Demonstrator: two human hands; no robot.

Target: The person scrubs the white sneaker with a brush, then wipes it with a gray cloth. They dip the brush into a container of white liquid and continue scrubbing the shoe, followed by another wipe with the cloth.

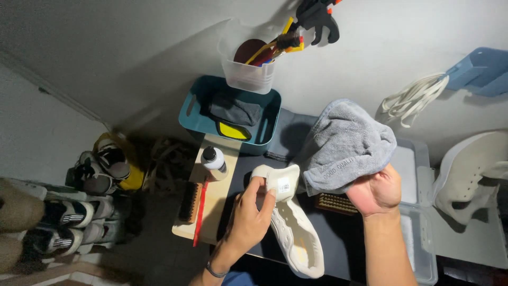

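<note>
Cream shoe btwn L fingers

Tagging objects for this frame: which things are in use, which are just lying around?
In use:
left hand gripping the cream shoe
right hand holding the grey towel

Lying about:
bottle
wooden brush
red brush
bristle brush
teal basket
clear tub
laces
second shoe
</note>
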